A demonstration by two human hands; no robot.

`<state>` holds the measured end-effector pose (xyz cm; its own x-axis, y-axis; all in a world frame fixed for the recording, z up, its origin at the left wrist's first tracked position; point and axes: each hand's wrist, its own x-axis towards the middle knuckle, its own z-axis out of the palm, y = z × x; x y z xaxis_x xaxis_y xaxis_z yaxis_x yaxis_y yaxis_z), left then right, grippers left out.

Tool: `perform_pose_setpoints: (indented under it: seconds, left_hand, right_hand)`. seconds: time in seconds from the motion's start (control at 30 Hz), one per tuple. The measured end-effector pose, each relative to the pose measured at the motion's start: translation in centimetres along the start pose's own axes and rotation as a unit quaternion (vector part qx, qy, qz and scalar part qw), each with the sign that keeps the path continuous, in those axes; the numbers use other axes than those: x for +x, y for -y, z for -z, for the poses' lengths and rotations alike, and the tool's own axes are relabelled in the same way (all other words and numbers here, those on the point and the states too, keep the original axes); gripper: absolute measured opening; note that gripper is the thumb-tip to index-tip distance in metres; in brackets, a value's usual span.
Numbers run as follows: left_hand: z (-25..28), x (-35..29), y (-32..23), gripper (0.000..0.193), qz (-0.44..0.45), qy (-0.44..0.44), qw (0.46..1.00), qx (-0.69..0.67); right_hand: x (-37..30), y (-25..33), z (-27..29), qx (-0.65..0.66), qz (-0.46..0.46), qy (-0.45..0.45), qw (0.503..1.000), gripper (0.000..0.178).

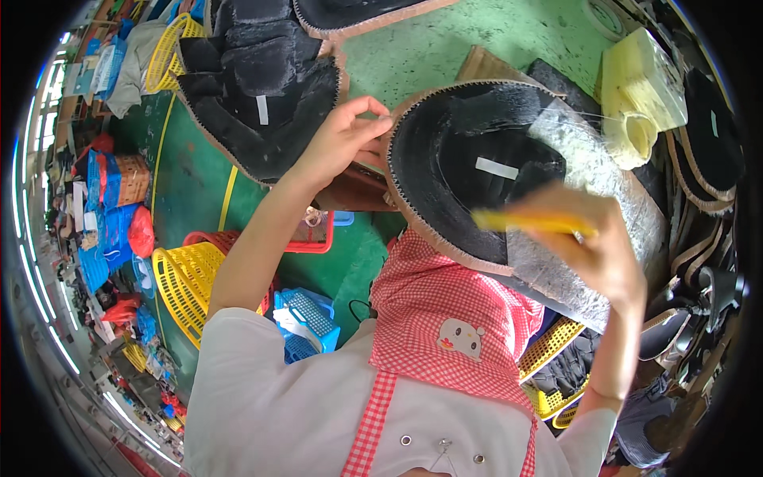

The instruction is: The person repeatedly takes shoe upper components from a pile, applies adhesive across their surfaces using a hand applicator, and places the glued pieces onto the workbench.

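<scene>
A black shoe-upper piece (469, 171) with a tan zigzag-stitched edge and a small white label lies in front of me on a silvery padded surface (592, 191). My left hand (346, 139) pinches its left edge between thumb and fingers. Over its lower right part, my right hand (600, 242) is blurred and grips a thin yellow stick-like tool (517, 222), whose tip points left across the black piece.
A stack of similar black pieces (266, 87) sits on the green table at upper left. A pale yellow container (640, 91) stands at upper right. Yellow baskets (187, 282), a red crate and a blue crate (306, 322) are below. More black pieces hang at right.
</scene>
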<state>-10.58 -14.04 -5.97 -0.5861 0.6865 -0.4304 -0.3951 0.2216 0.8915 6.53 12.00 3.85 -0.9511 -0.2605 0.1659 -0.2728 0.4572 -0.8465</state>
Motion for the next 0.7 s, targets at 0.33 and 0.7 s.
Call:
perform_pose_setpoints:
  seconds: [0.33, 0.7]
  left_hand:
    - [-1.3, 0.7, -3.9, 0.028, -0.060, -0.034, 0.987, 0.147]
    - [-7.6, 5.2, -9.9, 0.051, -0.073, 0.050, 0.832, 0.548]
  right_hand:
    - [-8.6, -1.6, 3.5, 0.033, -0.295, -0.062, 0.953, 0.012]
    - [-9.2, -7.6, 8.0, 0.090, -0.222, -0.535, 0.810, 0.015]
